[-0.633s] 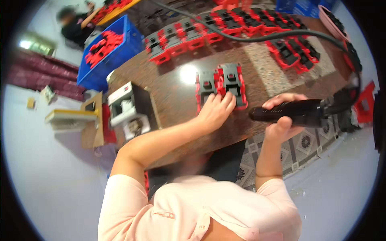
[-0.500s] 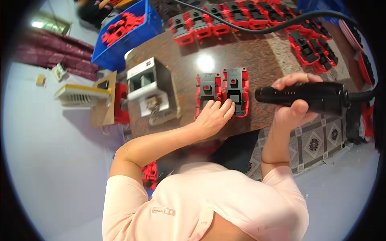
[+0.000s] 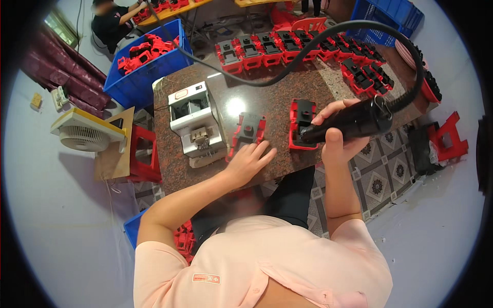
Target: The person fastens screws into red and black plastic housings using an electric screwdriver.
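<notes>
My right hand is wrapped round a black corded electric screwdriver, thumb along its near side. Its front end points left, over the lower part of a red-and-black plastic housing lying on the table; the tip itself is hard to make out. To the left of it a second red-and-black housing lies tilted and blurred by motion. The fingers of my left hand are on its near end, the thumb partly hidden beneath.
A white-and-black machine stands on the stone-topped table, left of the housings. Rows of housings line the far edge. A blue crate holds red parts. The tool's thick cable arcs across. Another person works at the far left.
The left housing has slid left and toward me with my left hand, away from the other one. The screwdriver has moved left, its front end now over the right housing.
</notes>
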